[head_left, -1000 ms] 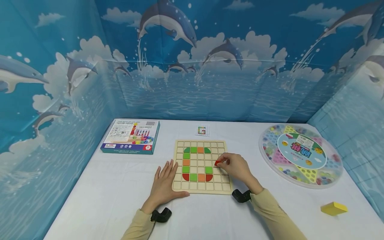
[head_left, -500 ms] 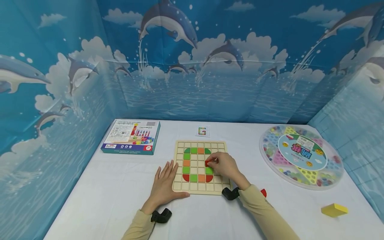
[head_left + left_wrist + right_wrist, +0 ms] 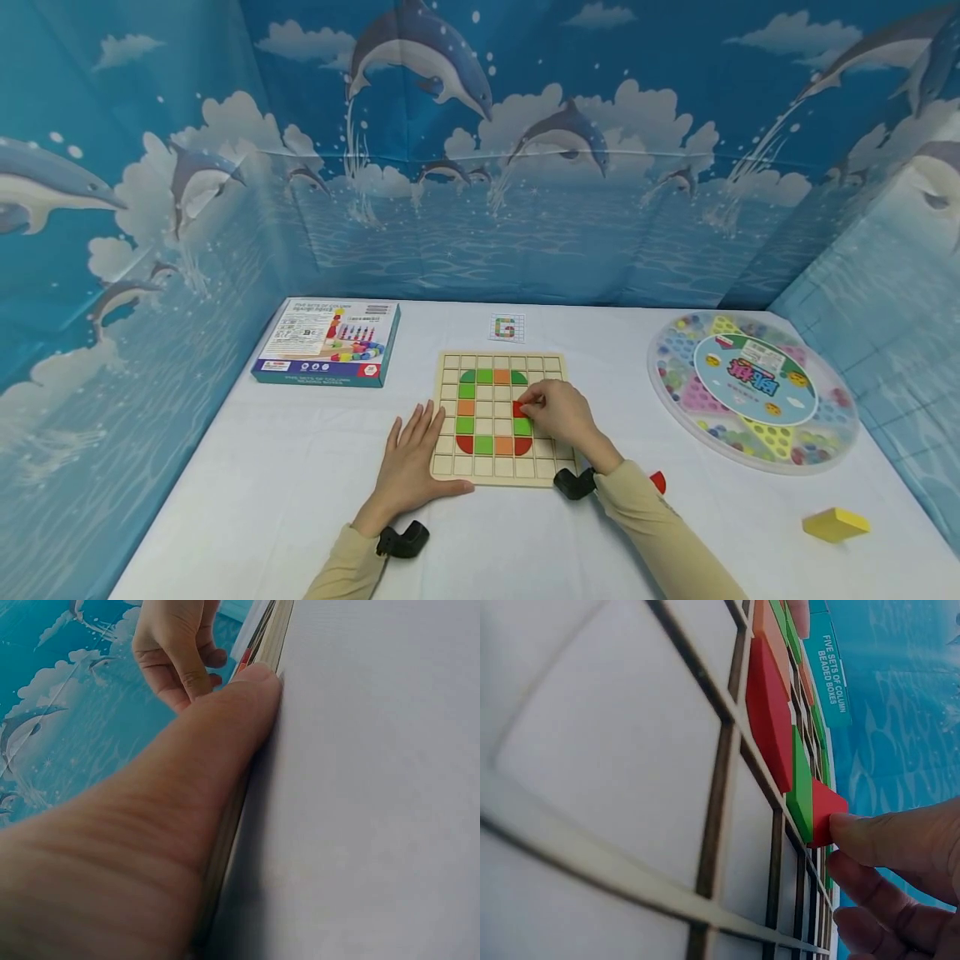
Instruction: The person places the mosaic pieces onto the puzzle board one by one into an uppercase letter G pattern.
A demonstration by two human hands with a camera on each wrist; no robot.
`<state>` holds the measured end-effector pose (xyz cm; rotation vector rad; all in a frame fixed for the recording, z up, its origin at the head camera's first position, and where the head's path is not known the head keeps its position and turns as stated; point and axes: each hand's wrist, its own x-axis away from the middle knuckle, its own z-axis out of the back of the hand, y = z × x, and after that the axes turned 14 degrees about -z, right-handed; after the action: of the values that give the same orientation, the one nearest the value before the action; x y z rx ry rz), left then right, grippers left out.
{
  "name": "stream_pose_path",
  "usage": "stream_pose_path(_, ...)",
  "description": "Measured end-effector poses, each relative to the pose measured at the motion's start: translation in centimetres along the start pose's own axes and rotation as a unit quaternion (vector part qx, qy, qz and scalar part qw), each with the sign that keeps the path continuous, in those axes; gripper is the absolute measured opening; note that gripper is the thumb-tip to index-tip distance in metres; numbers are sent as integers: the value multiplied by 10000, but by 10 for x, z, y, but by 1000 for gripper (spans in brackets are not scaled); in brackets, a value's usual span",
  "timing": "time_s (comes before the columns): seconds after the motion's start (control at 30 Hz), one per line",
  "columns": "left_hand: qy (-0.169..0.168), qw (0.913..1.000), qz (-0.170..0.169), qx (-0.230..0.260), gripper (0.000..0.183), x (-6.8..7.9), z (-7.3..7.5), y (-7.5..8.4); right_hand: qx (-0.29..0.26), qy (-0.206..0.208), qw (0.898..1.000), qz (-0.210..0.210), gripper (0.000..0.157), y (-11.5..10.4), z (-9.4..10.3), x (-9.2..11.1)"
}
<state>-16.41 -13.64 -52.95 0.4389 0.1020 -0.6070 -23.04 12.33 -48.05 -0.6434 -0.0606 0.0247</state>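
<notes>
A wooden grid board lies on the table, with green, orange and red tiles set in its cells in an angular ring. My right hand pinches a red tile between thumb and fingers over the board's right-middle part. That tile stands just beyond a green tile and partly in its cell, as far as the right wrist view shows. My left hand rests at the board's lower left corner, fingers spread along the left edge and thumb along the front edge. The fingers of the right hand hide some cells.
Behind the board lies a small pattern card. A boxed bead set is at the back left, and a round marble game case at the right. A red piece sits by the right sleeve; a yellow block stands farther right.
My right hand has moved left with the red tile, from right of the ring to the cell above the green tile. The red piece by the sleeve came into sight. My left hand has stayed put.
</notes>
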Motion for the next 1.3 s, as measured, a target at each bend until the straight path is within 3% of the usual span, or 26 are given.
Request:
stream_pose_path(0.57, 24, 10000, 13, -8, 116, 0, 0, 0, 810, 30, 9958, 433, 8, -4, 4, 2)
stream_pose_path(0.77, 47, 10000, -7, -23, 116, -1, 0, -1, 954, -355, 9921, 729, 20, 1, 11, 7)
stream_pose_path(0.97, 18, 10000, -8, 4, 116, 0, 0, -1, 475, -581, 9931, 903, 32, 20, 25, 15)
stream_pose_path(1.3, -13, 10000, 25, 8, 117, 0, -2, -1, 254, -143, 9986, 438, 16, 70, 78, 43)
